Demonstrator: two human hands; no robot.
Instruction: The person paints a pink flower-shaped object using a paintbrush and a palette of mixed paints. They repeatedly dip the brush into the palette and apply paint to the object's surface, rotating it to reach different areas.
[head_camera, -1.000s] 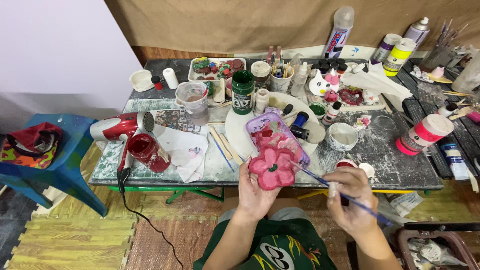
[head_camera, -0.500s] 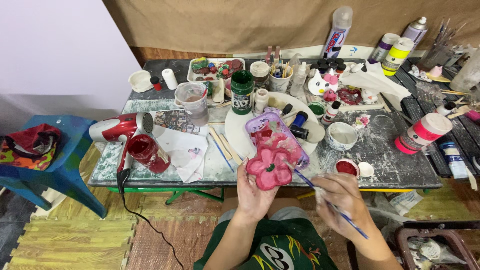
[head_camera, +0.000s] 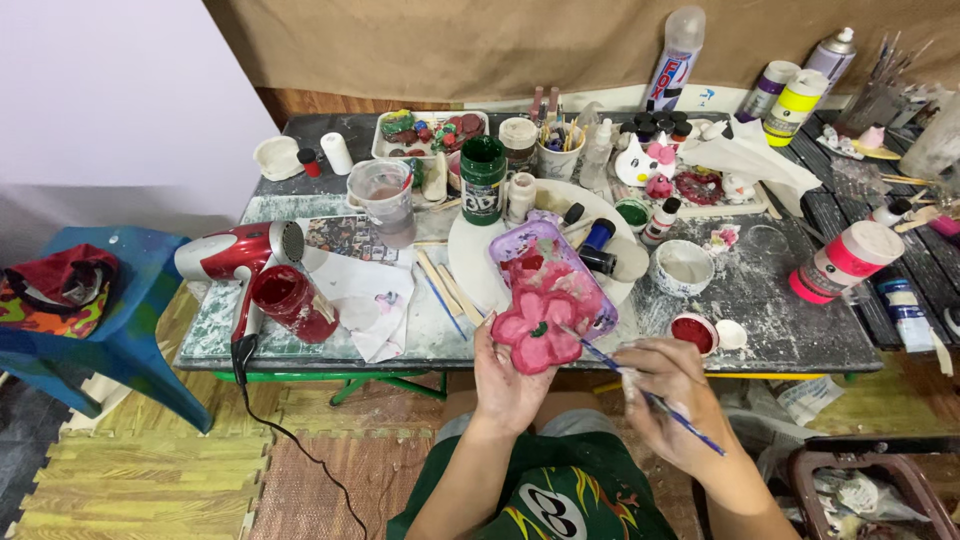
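Pink-red and glossy, the flower-shaped clay piece rests on the curled fingers of my left hand, just off the near edge of the table. My right hand pinches a thin blue paintbrush whose tip touches the flower's right side. Just behind the flower a purple tray smeared with red paint lies on a round white board.

The tabletop is grey and paint-splashed, crowded with jars, bottles and cups; a red hair dryer and a red-stained cup sit at its left end, a small red paint pot near my right hand. Brown paper covers the wall behind.

Against half a second ago, my right hand has drawn closer to the flower and the brush now meets it.

Open space lies only between the table edge and my lap; a blue stool stands left, on yellow-green floor mats.
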